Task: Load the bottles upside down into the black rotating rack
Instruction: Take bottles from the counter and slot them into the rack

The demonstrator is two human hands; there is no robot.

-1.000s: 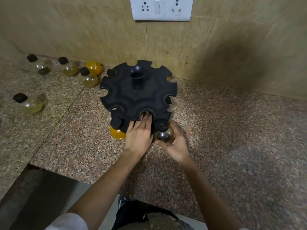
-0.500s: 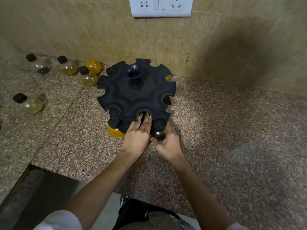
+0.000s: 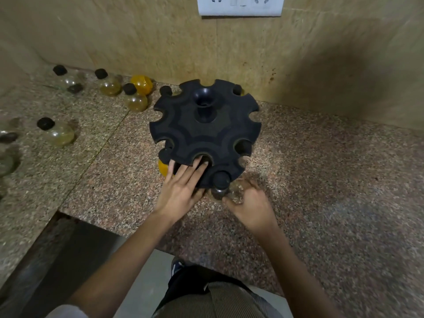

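Note:
The black rotating rack [image 3: 204, 134] stands on the counter near the wall. My left hand [image 3: 181, 191] lies flat on its near edge, fingers spread, fingertips in an empty slot. My right hand [image 3: 250, 203] grips a clear round bottle [image 3: 236, 191] whose black cap [image 3: 220, 180] sits in the nearest slot. An orange bottle [image 3: 163, 168] hangs in the slot left of my left hand, partly hidden by the rack. More black caps show in slots at the back left [image 3: 165, 90], back right [image 3: 237, 89] and right [image 3: 244, 145].
Several loose black-capped bottles stand on the counter at the left, among them a yellowish one [image 3: 135, 101], an orange one [image 3: 141, 83] and a pale one [image 3: 58, 133]. The counter's front edge [image 3: 75, 216] drops off near my left arm. The wall runs close behind the rack.
My right hand has slid from over the bottle to its right side, still holding it at the nearest slot. My left hand stays on the rack's edge.

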